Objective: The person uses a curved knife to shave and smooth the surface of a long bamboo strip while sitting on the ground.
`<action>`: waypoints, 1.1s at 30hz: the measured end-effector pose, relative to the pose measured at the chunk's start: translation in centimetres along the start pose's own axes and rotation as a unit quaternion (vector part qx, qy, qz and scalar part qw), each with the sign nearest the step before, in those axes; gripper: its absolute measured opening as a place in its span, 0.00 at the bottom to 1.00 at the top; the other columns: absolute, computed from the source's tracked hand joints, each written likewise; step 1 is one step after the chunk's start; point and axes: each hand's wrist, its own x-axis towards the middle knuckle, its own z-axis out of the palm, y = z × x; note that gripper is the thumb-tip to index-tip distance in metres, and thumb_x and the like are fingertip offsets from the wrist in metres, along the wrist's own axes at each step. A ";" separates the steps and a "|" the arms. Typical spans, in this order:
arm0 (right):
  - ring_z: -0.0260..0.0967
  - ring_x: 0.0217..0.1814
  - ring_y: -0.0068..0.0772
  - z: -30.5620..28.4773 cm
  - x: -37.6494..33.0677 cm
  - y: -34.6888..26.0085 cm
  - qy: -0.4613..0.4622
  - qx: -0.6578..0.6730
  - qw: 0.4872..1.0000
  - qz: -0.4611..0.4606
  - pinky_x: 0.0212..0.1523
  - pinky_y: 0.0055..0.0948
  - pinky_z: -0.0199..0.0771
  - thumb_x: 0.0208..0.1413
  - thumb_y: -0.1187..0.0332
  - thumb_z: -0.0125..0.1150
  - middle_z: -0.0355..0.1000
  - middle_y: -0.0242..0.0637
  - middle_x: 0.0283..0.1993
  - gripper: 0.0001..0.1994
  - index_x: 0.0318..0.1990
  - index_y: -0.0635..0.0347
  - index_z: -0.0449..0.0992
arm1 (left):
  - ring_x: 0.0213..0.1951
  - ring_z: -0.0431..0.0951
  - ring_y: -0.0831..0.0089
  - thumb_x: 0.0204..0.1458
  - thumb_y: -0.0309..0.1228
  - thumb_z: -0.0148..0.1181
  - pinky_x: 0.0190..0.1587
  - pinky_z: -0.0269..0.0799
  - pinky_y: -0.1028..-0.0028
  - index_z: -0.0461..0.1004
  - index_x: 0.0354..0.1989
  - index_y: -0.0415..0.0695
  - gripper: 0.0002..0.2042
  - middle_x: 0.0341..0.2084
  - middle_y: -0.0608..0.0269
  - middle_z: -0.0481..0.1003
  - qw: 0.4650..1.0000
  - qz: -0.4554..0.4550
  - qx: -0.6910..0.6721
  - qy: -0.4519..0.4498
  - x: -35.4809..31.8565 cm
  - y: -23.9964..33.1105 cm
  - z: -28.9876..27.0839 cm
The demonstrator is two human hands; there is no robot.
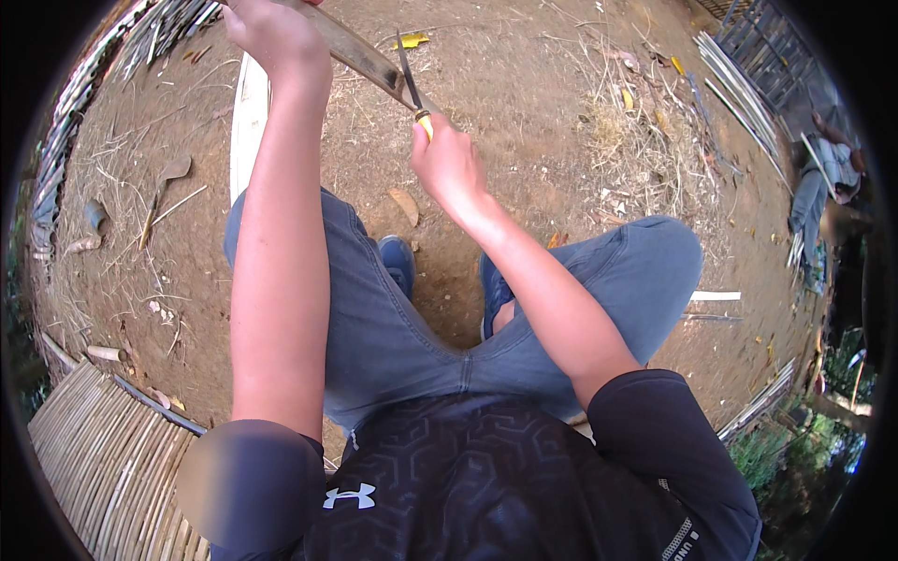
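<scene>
the person sat low over bare brown dirt ground (524,84), knees spread, blue shoes (400,262) planted between them. the left hand (271,33) was raised near the top of the view, its grip clenched around a long brown strip of split bamboo (360,54) that ran slantwise down and to the right from the fist. the right hand (447,164) was closed tight on the yellow handle of a thin dark-bladed knife (410,75), and the blade stood nearly upright with its edge meeting the lower end of the bamboo strip, touching it or set a little way into it (the exact bite was too small to tell).

as to progress, the work looked to be at an early or middle stage on this piece: the knife sat at the strip's near end only, and the rest of the length up to the left fist showed no cut that could be made out. a pale, wide split bamboo slat (248,112) lay on the ground behind the left forearm, and a mat of thin bamboo slats (103,449) lay at lower left, which suggested other pieces had already been worked. bundles of pale thin sticks (739,84) lay well apart at upper right, near another seated person (828,173).
</scene>
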 end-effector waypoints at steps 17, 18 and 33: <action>0.76 0.36 0.60 -0.8 1.0 2.5 -0.001 -0.001 1.000 0.024 0.37 0.51 0.76 0.62 0.59 0.53 0.77 0.55 0.31 0.15 0.45 0.61 0.77 | 0.26 0.68 0.78 0.66 0.56 0.32 0.34 0.69 0.74 0.63 0.45 0.42 0.26 0.25 0.66 0.66 0.991 0.079 0.094 -0.050 -1.4 -0.5 0.2; 0.77 0.36 0.58 -0.7 1.1 2.3 0.000 -0.010 1.000 0.012 0.37 0.50 0.77 0.63 0.59 0.53 0.77 0.54 0.30 0.15 0.45 0.62 0.76 | 0.30 0.67 0.77 0.67 0.54 0.26 0.39 0.67 0.72 0.58 0.51 0.44 0.25 0.29 0.66 0.65 0.990 0.056 0.109 -0.066 -1.2 -0.3 -0.3; 0.77 0.26 0.35 -1.9 0.4 0.6 -0.123 0.027 0.990 0.064 0.22 0.36 0.76 0.68 0.62 0.45 0.76 0.41 0.28 0.16 0.46 0.67 0.74 | 0.29 0.66 0.77 0.66 0.57 0.25 0.39 0.68 0.71 0.58 0.52 0.44 0.27 0.28 0.67 0.65 0.990 0.043 0.126 -0.051 -1.6 0.4 -0.3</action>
